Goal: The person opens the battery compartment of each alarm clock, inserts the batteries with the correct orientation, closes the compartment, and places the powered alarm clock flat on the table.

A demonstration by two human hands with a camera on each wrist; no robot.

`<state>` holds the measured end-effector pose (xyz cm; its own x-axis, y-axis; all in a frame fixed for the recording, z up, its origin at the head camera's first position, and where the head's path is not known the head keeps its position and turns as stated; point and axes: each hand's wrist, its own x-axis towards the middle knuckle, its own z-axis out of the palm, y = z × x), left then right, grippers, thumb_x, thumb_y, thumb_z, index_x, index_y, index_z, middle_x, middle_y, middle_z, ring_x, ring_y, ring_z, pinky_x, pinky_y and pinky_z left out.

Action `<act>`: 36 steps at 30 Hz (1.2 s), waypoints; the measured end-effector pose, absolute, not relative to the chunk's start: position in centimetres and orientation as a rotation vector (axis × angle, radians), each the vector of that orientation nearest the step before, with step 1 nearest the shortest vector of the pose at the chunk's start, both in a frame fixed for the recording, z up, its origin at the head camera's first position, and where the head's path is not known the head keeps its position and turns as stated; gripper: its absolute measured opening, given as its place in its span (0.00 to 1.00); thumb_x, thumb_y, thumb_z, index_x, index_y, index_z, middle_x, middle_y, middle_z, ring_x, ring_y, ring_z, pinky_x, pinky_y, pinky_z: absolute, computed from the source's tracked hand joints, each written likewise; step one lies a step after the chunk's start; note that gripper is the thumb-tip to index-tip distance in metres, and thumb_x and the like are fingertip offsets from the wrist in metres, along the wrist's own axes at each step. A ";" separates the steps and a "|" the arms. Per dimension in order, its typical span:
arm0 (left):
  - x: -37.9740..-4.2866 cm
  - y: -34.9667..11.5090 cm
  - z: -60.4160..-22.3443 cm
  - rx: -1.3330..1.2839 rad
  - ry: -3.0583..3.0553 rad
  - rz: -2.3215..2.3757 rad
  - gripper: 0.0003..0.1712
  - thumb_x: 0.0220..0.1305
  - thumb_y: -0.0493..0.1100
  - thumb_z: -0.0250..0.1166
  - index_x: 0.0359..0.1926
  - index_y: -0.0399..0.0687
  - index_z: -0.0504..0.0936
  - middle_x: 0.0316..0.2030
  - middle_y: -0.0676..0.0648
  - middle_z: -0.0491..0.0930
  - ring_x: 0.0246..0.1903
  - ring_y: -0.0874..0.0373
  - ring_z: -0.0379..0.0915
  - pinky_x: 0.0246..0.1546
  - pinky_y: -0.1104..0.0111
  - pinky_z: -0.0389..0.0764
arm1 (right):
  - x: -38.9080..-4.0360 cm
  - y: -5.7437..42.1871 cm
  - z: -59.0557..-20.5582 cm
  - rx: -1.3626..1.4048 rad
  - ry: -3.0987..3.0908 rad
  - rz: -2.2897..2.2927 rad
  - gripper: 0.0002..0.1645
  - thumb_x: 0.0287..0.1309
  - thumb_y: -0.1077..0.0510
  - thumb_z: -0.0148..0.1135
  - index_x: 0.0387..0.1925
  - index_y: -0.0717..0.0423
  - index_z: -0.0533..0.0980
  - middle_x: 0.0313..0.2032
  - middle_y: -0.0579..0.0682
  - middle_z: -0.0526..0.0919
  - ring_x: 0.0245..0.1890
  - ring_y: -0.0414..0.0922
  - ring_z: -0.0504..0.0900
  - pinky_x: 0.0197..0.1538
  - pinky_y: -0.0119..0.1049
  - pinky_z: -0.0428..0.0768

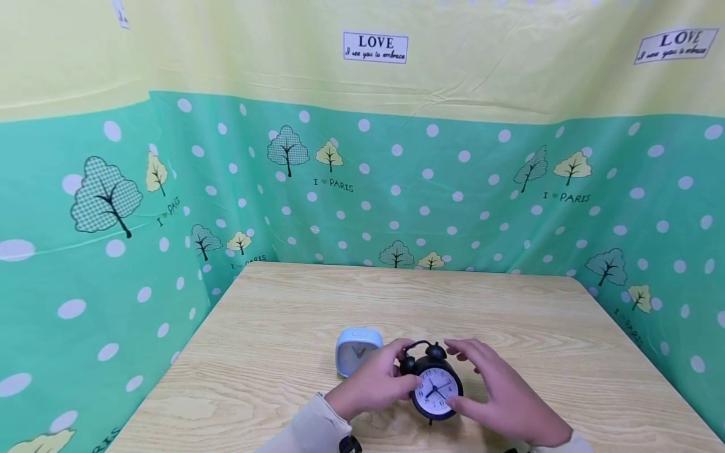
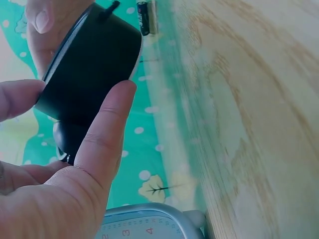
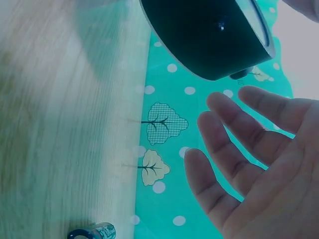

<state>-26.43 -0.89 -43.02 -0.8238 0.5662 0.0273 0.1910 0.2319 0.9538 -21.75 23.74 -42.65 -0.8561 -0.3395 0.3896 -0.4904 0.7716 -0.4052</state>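
A black twin-bell alarm clock [image 1: 437, 391] with a white dial is tilted back above the table, its face toward me. My left hand [image 1: 375, 382] holds it by its left side, thumb at the dial's edge and fingers around the body [image 2: 94, 62]. On the other side my right hand [image 1: 503, 397] has its thumb at the dial's lower right edge. In the right wrist view the fingers of that hand [image 3: 259, 154] are spread, apart from the black casing [image 3: 209, 35]. A light blue clock [image 1: 358, 336] stands just behind my left hand.
The wooden table [image 1: 272, 327] reaches back to a green and yellow printed cloth [image 1: 408, 170] that hangs behind it and at both sides. A small battery-like cylinder [image 3: 94, 231] lies on the table in the right wrist view.
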 end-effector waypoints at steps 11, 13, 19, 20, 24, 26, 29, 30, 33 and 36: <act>-26.7 -1.0 -43.2 0.868 2.243 1.585 0.25 0.50 0.39 0.67 0.51 0.57 0.73 0.44 0.56 0.76 0.36 0.62 0.77 0.33 0.70 0.80 | -22.0 24.1 -42.8 0.704 -2.667 0.788 0.26 0.51 0.41 0.68 0.52 0.32 0.71 0.47 0.27 0.75 0.45 0.31 0.74 0.43 0.37 0.77; -26.8 -1.0 -43.2 0.884 2.246 1.584 0.24 0.50 0.38 0.67 0.49 0.58 0.73 0.44 0.57 0.76 0.38 0.62 0.76 0.36 0.71 0.79 | -22.0 24.2 -42.9 0.733 -2.660 0.792 0.24 0.52 0.42 0.68 0.51 0.32 0.72 0.45 0.27 0.76 0.43 0.33 0.75 0.42 0.36 0.77; -26.6 -1.1 -42.9 0.878 2.204 1.618 0.25 0.47 0.34 0.67 0.48 0.57 0.73 0.44 0.55 0.76 0.42 0.63 0.77 0.33 0.71 0.80 | -22.0 24.3 -43.0 0.760 -2.584 0.826 0.23 0.47 0.46 0.72 0.46 0.29 0.74 0.39 0.27 0.77 0.37 0.34 0.76 0.39 0.34 0.76; -26.6 -1.1 -42.9 0.873 2.190 1.632 0.26 0.46 0.33 0.66 0.47 0.56 0.73 0.45 0.55 0.76 0.42 0.63 0.77 0.34 0.71 0.81 | -22.1 24.2 -43.0 0.767 -2.568 0.828 0.24 0.46 0.47 0.73 0.46 0.30 0.74 0.38 0.27 0.77 0.37 0.34 0.75 0.38 0.34 0.75; -26.5 -0.9 -43.0 0.872 2.162 1.675 0.28 0.44 0.29 0.66 0.47 0.54 0.73 0.46 0.55 0.75 0.45 0.64 0.76 0.38 0.72 0.81 | -22.1 24.2 -42.9 0.793 -2.525 0.840 0.26 0.43 0.50 0.75 0.45 0.31 0.75 0.38 0.28 0.77 0.34 0.32 0.75 0.34 0.31 0.74; -26.5 -0.8 -43.2 0.878 2.148 1.693 0.28 0.44 0.27 0.65 0.47 0.53 0.73 0.47 0.54 0.73 0.45 0.63 0.76 0.39 0.72 0.80 | -22.0 24.2 -42.8 0.801 -2.508 0.840 0.26 0.42 0.50 0.76 0.45 0.31 0.75 0.38 0.28 0.78 0.33 0.31 0.74 0.33 0.31 0.74; -26.5 -0.8 -43.4 0.889 2.137 1.704 0.27 0.44 0.27 0.66 0.46 0.53 0.73 0.47 0.54 0.72 0.46 0.63 0.76 0.41 0.71 0.80 | -21.9 24.1 -42.6 0.815 -2.486 0.828 0.27 0.40 0.49 0.78 0.44 0.31 0.76 0.38 0.28 0.78 0.33 0.29 0.74 0.33 0.30 0.74; -26.6 -0.8 -43.4 0.891 2.142 1.700 0.27 0.44 0.28 0.68 0.45 0.54 0.73 0.47 0.54 0.71 0.46 0.63 0.75 0.41 0.71 0.80 | -21.8 24.0 -42.6 0.815 -2.484 0.822 0.27 0.39 0.48 0.78 0.44 0.31 0.76 0.38 0.28 0.78 0.33 0.29 0.73 0.33 0.30 0.74; -26.5 -0.8 -43.4 0.892 2.157 1.671 0.26 0.44 0.37 0.74 0.44 0.56 0.73 0.47 0.54 0.71 0.45 0.61 0.75 0.41 0.71 0.80 | -21.7 23.9 -42.5 0.842 -2.460 0.800 0.27 0.37 0.49 0.79 0.42 0.31 0.76 0.38 0.28 0.78 0.35 0.30 0.73 0.34 0.31 0.74; -26.4 -1.0 -43.4 0.868 2.175 1.628 0.27 0.44 0.49 0.77 0.44 0.56 0.73 0.47 0.54 0.71 0.42 0.61 0.78 0.39 0.72 0.81 | -21.7 23.8 -42.5 0.854 -2.453 0.790 0.27 0.36 0.50 0.80 0.41 0.30 0.77 0.38 0.28 0.78 0.37 0.30 0.73 0.36 0.32 0.76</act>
<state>-26.42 -0.96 -43.38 -0.7768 0.6177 0.1227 0.2917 0.1803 0.9394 -21.69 23.76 -42.52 -0.7211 -0.4227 0.5490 -0.6636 0.6490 -0.3719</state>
